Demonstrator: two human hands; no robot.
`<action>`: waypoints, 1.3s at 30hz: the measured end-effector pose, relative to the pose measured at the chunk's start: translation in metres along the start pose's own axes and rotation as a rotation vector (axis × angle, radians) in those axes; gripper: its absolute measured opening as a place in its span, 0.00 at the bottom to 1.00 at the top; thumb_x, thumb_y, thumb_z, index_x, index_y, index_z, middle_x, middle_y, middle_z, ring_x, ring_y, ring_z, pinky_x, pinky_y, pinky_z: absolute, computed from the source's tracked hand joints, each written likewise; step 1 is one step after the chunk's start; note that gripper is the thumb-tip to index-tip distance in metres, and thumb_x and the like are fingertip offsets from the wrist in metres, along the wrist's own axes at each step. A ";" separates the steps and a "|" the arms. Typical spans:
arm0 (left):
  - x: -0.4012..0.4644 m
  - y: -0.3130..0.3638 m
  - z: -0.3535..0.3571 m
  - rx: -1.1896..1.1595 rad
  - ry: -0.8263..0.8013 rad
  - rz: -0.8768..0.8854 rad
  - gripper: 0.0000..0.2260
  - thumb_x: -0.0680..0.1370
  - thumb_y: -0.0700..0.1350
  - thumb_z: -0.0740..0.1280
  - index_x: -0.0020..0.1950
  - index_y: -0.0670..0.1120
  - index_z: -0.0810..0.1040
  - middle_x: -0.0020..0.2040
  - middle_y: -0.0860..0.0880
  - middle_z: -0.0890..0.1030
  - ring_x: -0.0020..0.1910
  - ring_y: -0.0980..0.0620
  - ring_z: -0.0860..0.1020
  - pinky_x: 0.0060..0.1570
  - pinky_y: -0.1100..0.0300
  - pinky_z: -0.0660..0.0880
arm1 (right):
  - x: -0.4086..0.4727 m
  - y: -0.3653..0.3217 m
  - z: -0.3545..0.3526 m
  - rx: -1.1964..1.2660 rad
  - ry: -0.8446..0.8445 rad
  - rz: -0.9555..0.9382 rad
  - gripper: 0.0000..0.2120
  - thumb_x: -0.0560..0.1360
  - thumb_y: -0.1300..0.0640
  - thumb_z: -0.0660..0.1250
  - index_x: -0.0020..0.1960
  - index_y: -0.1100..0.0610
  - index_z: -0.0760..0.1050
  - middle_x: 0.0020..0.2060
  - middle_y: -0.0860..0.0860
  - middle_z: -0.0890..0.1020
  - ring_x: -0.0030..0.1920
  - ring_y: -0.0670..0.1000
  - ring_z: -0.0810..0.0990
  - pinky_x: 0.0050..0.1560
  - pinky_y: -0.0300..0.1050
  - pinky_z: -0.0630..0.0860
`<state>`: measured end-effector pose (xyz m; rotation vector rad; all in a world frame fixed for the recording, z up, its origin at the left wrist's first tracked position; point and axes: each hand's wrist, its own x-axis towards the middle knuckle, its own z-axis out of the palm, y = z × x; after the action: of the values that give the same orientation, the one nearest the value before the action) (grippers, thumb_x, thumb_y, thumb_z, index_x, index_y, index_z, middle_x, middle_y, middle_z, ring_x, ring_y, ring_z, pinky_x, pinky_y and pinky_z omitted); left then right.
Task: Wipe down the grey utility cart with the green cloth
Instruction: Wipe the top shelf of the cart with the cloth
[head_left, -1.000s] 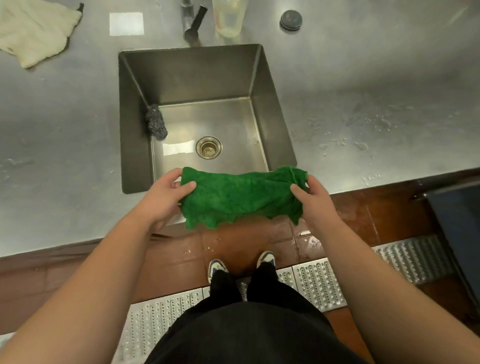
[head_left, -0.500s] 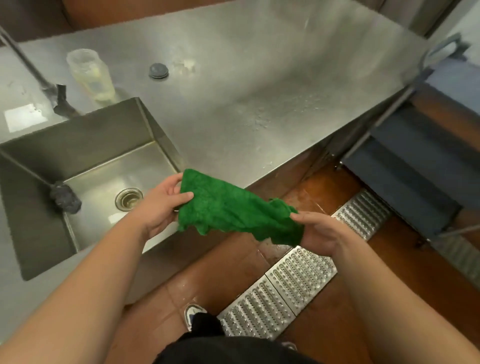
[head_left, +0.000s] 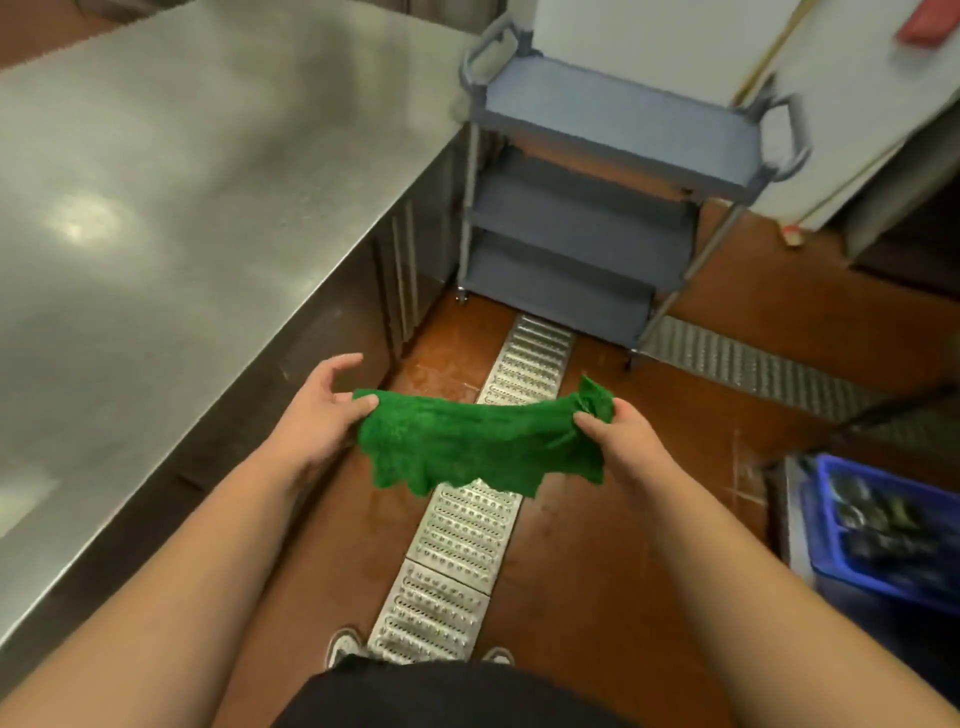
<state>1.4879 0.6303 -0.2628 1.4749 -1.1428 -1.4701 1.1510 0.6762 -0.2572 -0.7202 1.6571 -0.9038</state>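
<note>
The green cloth hangs stretched between both hands at waist height above the floor. My left hand pinches its left end with thumb and fingers. My right hand pinches the bunched right end. The grey utility cart stands ahead at the end of the aisle, with three shelves, a handle at each end and thin metal legs. It is well beyond the cloth and both hands.
A long steel counter runs along the left. A perforated metal drain grate lies down the middle of the brown tiled floor. At the right stands a blue crate holding dark items. White panels rise behind the cart.
The view has swung right, away from the sink, and now faces the cart down the aisle. Both hands kept hold of the cloth and carried it along.
</note>
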 end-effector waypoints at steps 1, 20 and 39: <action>0.010 0.005 0.016 0.064 -0.005 0.053 0.15 0.77 0.33 0.67 0.57 0.51 0.78 0.32 0.52 0.81 0.30 0.58 0.78 0.34 0.64 0.76 | 0.001 -0.005 -0.012 -0.003 0.072 -0.040 0.23 0.77 0.61 0.70 0.70 0.58 0.69 0.60 0.55 0.81 0.52 0.53 0.83 0.47 0.43 0.83; 0.295 0.148 0.061 0.837 -0.174 0.543 0.04 0.71 0.46 0.76 0.44 0.50 0.83 0.55 0.53 0.75 0.57 0.54 0.73 0.63 0.55 0.68 | 0.155 -0.139 -0.043 -1.033 0.516 -0.353 0.09 0.74 0.48 0.71 0.54 0.44 0.83 0.59 0.46 0.73 0.69 0.56 0.65 0.69 0.55 0.63; 0.426 0.223 0.233 0.107 -0.534 0.024 0.02 0.78 0.42 0.69 0.48 0.44 0.78 0.40 0.45 0.82 0.39 0.49 0.82 0.40 0.50 0.81 | 0.316 -0.194 -0.070 0.799 0.136 0.059 0.11 0.82 0.58 0.59 0.61 0.58 0.75 0.54 0.62 0.84 0.52 0.59 0.85 0.53 0.58 0.80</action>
<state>1.2126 0.1756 -0.2070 1.1565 -1.5646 -1.8732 1.0064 0.3276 -0.2439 -0.0603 1.2550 -1.4607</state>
